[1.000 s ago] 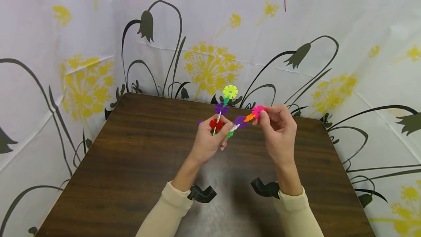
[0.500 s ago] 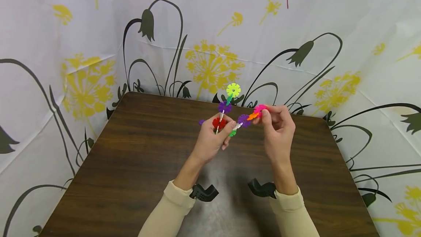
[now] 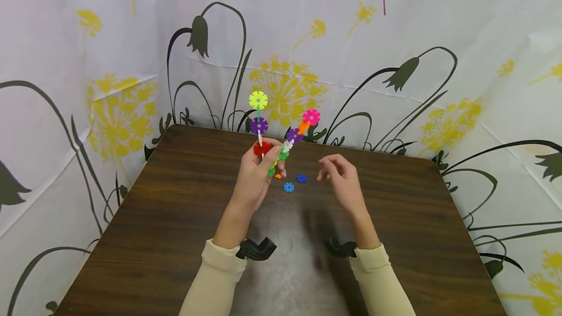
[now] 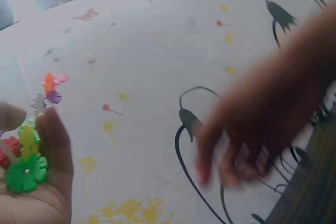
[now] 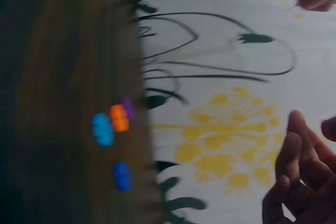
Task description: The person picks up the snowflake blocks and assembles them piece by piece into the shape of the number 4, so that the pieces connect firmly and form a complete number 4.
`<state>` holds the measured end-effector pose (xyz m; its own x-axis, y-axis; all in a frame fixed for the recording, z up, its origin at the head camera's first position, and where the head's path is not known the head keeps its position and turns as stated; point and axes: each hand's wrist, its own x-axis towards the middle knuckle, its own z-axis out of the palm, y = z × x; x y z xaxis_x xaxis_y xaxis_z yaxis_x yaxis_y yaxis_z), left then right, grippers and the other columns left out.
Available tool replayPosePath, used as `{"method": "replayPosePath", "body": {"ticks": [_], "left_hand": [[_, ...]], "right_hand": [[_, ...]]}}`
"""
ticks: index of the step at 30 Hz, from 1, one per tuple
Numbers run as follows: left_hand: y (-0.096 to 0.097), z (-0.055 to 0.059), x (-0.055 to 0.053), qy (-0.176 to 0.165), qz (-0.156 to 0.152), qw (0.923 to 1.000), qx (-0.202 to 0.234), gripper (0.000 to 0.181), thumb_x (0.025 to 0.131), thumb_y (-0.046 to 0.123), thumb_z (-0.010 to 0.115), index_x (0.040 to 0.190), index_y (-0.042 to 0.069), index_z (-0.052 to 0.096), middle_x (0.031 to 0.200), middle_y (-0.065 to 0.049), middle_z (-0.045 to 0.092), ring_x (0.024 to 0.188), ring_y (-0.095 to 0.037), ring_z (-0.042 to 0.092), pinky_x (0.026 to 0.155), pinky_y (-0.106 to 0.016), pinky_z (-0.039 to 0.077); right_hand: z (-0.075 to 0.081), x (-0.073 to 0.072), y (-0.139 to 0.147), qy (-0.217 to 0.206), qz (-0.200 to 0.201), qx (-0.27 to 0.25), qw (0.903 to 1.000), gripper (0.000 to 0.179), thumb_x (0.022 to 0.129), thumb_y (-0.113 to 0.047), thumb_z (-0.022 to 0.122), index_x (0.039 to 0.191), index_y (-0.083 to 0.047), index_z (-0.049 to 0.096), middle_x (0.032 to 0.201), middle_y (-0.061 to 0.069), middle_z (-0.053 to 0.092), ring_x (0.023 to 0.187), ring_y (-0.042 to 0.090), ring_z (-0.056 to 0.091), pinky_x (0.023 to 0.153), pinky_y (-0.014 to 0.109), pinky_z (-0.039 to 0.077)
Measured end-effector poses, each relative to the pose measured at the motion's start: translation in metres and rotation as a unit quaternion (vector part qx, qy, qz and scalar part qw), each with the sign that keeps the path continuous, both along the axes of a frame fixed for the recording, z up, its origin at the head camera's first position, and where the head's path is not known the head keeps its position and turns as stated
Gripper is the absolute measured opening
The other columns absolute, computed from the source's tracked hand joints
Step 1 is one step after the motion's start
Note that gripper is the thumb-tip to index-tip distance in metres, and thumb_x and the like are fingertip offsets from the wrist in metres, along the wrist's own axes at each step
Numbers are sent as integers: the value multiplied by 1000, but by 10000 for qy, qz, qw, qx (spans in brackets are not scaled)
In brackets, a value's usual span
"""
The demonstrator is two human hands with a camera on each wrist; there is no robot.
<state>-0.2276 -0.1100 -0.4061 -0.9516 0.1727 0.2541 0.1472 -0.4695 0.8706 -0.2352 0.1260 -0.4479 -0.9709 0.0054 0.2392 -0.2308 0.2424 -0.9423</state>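
Held up over the table, a chain of interlocking notched plastic discs is gripped by my left hand (image 3: 251, 177) between thumb and fingers. One branch rises through a red disc (image 3: 262, 148) to a yellow-green disc (image 3: 258, 100); the other slants right to a pink disc (image 3: 311, 117). In the left wrist view a green disc (image 4: 26, 173) shows against the palm, while other discs are partly covered by the thumb. My right hand (image 3: 343, 182) hovers to the right, fingers loosely bent, holding nothing. It is blurred in the left wrist view.
Loose discs lie on the brown table (image 3: 175, 218) beyond and between the hands: a dark blue disc (image 3: 301, 178), a light blue disc (image 3: 289, 187) and an orange disc (image 3: 278, 176). The right wrist view adds a purple disc (image 5: 128, 107). A flower-printed cloth (image 3: 351, 28) hangs behind.
My right hand has released the pink disc and dropped slightly lower, to the left. The left hand has moved left and up with the chain, uncovering the loose discs on the table.
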Motion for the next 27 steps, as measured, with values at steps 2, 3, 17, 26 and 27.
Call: {"method": "replayPosePath", "body": {"ticks": [2,3,17,26,27], "left_hand": [[-4,1,-1,-120,-225,9994,241,11,110,11,55,120,10,61,96,-1,64,78,-13,63,76,-23,62],[-6,0,-1,-171,-327,9988,324,13,110,10,54,122,11,60,100,0,65,81,-12,63,79,-23,62],[1,-2,1,-296,-661,9963,453,16,110,5,52,121,14,60,108,-1,65,89,-13,68,86,-22,61],[11,-4,2,-424,-619,9908,1122,3,106,15,70,106,17,67,101,0,68,87,-15,72,87,-26,64],[11,-5,2,-380,-626,9907,1150,8,104,20,74,106,17,67,101,-1,68,87,-15,72,87,-26,64]], "right_hand": [[-20,-6,-5,-476,303,511,9971,25,113,-29,57,115,-8,71,83,14,70,80,39,67,70,32,57],[-29,-9,-8,-654,430,715,9944,24,113,-29,58,116,-8,71,85,17,71,82,43,66,69,33,56],[-101,-38,-37,-1628,891,2232,9569,35,101,-25,73,132,-12,65,86,6,73,71,17,66,66,31,52],[-142,-64,-37,-1695,366,3040,9367,39,92,-50,80,123,-29,68,86,-5,69,72,16,64,59,40,46],[-143,-65,-37,-1728,388,3043,9360,38,92,-48,80,122,-27,68,86,-4,69,72,17,64,60,40,46]]}}
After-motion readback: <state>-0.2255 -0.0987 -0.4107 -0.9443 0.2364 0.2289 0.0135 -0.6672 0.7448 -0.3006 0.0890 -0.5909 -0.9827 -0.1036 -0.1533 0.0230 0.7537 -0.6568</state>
